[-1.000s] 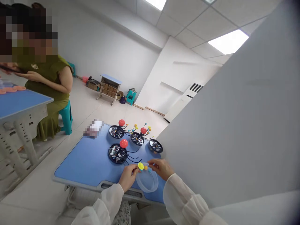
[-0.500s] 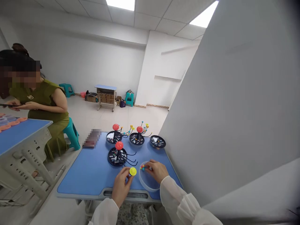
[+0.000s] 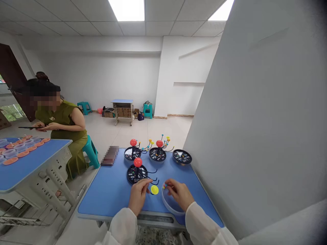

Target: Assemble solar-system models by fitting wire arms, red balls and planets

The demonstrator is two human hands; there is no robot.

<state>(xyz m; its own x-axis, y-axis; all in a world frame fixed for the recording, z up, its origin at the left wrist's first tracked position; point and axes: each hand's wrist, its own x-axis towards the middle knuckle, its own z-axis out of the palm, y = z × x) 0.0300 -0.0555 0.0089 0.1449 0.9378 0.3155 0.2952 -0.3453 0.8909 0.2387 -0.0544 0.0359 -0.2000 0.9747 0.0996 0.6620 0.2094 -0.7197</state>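
Observation:
My left hand is closed at the front edge of the nearest planet model, a black round base with a red ball and several bent black rods. Right beside its fingertips is a yellow disc-shaped piece, with a bit of black rod showing at its edge. The fingers hide what exactly they grip. My right hand reaches over a clear round tub, fingertips pinched together by small coloured balls. Whether a ball is between them I cannot make out.
Two models with coloured balls on their rods, the left and the middle, stand behind, beside a bare black base. A blurred dark object lies at the back left. A grey wall borders the right; a seated person is at left.
The view has tilted up and turned left. My left hand has moved to the near model's rods, and the yellow piece now shows beside the fingertips. My right hand stays at the tub.

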